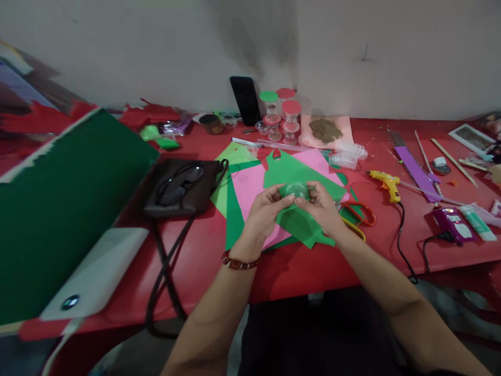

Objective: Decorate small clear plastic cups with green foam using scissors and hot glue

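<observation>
Between both hands, above the paper sheets, is a small clear plastic cup [296, 190]. My left hand [270, 206] grips its left side, with the thumb on the near rim. On the right side my right hand [319, 204] closes on the same cup, its thumb beside the other. Beneath lies a green paper sheet [291, 169] with pieces cut out of its edges, on top of a pink sheet [248, 190] and other green sheets. Scissors [359, 213] with red and yellow handles lie just right of my right hand, their blades partly hidden.
Behind the paper stand several hourglass shapes made of cups [290, 122], a phone [246, 100] and brown powder on paper [325, 130]. Stacked clear cups [348, 155] and a yellow glue gun [386, 185] with a cord lie right. Leftward are a dark bag [183, 190] and a white power bank [97, 271].
</observation>
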Motion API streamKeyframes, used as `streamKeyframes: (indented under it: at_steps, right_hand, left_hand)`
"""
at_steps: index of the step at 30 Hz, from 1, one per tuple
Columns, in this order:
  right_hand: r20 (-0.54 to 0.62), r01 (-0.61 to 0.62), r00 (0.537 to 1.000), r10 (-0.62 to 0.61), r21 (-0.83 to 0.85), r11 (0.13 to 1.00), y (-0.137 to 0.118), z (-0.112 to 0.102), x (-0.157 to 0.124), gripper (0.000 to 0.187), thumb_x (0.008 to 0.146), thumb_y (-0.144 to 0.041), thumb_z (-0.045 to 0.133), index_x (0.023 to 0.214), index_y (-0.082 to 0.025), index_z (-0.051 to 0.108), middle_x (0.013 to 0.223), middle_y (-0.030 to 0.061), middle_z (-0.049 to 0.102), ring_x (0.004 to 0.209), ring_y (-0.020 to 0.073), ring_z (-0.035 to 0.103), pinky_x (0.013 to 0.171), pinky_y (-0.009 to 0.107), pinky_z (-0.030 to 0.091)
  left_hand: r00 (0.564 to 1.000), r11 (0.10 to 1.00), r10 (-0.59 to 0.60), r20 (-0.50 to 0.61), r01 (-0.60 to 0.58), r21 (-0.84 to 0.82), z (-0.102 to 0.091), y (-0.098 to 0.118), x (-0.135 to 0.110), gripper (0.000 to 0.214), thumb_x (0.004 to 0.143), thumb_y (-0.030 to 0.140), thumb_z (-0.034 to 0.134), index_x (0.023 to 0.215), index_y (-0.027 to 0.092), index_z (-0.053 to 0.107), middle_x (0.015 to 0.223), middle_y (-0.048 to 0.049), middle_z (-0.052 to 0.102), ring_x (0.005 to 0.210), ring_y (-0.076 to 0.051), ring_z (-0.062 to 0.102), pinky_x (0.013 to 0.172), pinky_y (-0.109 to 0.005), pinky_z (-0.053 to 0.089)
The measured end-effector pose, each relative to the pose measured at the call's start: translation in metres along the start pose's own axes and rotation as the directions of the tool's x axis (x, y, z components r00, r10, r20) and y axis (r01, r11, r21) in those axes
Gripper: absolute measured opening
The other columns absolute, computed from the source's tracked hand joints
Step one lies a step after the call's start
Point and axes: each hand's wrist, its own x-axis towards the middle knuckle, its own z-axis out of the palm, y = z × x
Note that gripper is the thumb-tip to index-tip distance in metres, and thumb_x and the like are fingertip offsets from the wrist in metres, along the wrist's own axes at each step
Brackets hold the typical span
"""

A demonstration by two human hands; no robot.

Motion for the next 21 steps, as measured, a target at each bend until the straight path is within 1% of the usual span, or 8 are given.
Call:
streamKeyframes:
  at_steps: [2,4,8,10,13,15,18,21]
  right_hand:
    - [-0.034,0.009,0.999,-0.01,-0.03,1.0,-0.001,0.0,0.001,0.062,0.066,-0.06,0.09,0.104,-0.027,0.055,0.08,-0.0054,0.06,0.075,0.0161,0.059,0.069,0.03,0.05]
    - [-0.044,0.034,0.998,-0.037,-0.085,0.996,-0.002,-0.001,0.001,0.063,0.065,-0.061,0.091,0.104,-0.026,0.055,0.078,-0.0056,0.059,0.072,0.0154,0.058,0.067,0.03,0.049]
    - [-0.027,0.045,0.998,-0.049,-0.128,0.991,-0.003,0.0,-0.002,0.06,0.068,-0.063,0.089,0.102,-0.026,0.055,0.073,-0.0075,0.057,0.066,0.0137,0.054,0.061,0.028,0.045]
    - [-0.013,0.032,0.999,-0.033,-0.115,0.993,-0.002,0.001,-0.003,0.058,0.07,-0.062,0.087,0.103,-0.027,0.055,0.073,-0.0072,0.059,0.067,0.0144,0.057,0.062,0.028,0.046]
    - [-0.036,0.003,0.999,-0.006,-0.092,0.996,0.001,0.0,-0.002,0.058,0.071,-0.063,0.086,0.105,-0.026,0.056,0.082,-0.0041,0.065,0.075,0.0158,0.062,0.069,0.03,0.051]
    - [-0.059,-0.008,0.998,0.003,-0.087,0.996,0.003,-0.001,0.0,0.059,0.068,-0.063,0.087,0.103,-0.025,0.058,0.088,-0.0019,0.066,0.077,0.0155,0.063,0.072,0.031,0.052]
    - [-0.066,0.004,0.998,-0.011,-0.106,0.994,0.007,-0.004,0.004,0.059,0.064,-0.062,0.09,0.098,-0.023,0.061,0.091,-0.0002,0.067,0.077,0.0147,0.061,0.073,0.031,0.053]
    - [-0.074,0.029,0.996,-0.041,-0.153,0.988,0.011,-0.005,0.007,0.056,0.067,-0.063,0.088,0.097,-0.022,0.065,0.086,-0.0002,0.066,0.075,0.0152,0.059,0.07,0.031,0.053]
  left_hand:
    - [1.0,1.0,0.001,-0.009,-0.001,-0.019,0.001,0.0,-0.001,0.043,0.059,0.019,0.099,0.096,0.019,0.079,0.087,0.0001,0.075,0.08,-0.012,0.068,0.076,-0.023,0.053]
    - [1.0,0.999,-0.009,-0.008,0.008,-0.038,0.002,0.0,-0.002,0.043,0.059,0.017,0.098,0.096,0.019,0.077,0.088,0.0005,0.074,0.081,-0.012,0.068,0.076,-0.023,0.053]
    - [0.999,0.999,0.016,-0.049,-0.018,-0.039,0.003,-0.002,-0.002,0.044,0.052,0.014,0.099,0.088,0.019,0.075,0.079,0.0032,0.071,0.074,-0.011,0.065,0.071,-0.023,0.051]
    - [0.995,0.998,0.041,-0.096,-0.045,-0.034,0.005,-0.003,-0.001,0.044,0.051,0.016,0.1,0.086,0.019,0.074,0.076,0.0043,0.07,0.072,-0.011,0.064,0.069,-0.023,0.05]
    - [0.988,0.997,0.061,-0.139,-0.067,-0.04,0.007,-0.004,-0.001,0.045,0.049,0.018,0.1,0.084,0.019,0.071,0.078,0.0046,0.07,0.072,-0.01,0.064,0.069,-0.022,0.049]
    - [0.994,0.998,0.037,-0.102,-0.043,-0.053,0.007,-0.002,-0.001,0.047,0.049,0.018,0.101,0.082,0.019,0.068,0.077,0.0051,0.069,0.071,-0.01,0.064,0.068,-0.021,0.049]
    - [0.999,0.997,-0.044,0.003,0.044,-0.059,0.004,0.002,0.0,0.049,0.049,0.018,0.101,0.082,0.019,0.066,0.075,0.0056,0.069,0.066,-0.009,0.063,0.063,-0.021,0.049]
    - [0.995,0.996,-0.084,0.063,0.085,-0.02,0.0,0.004,0.002,0.049,0.049,0.017,0.102,0.087,0.018,0.07,0.078,0.0029,0.073,0.068,-0.01,0.066,0.065,-0.021,0.052]
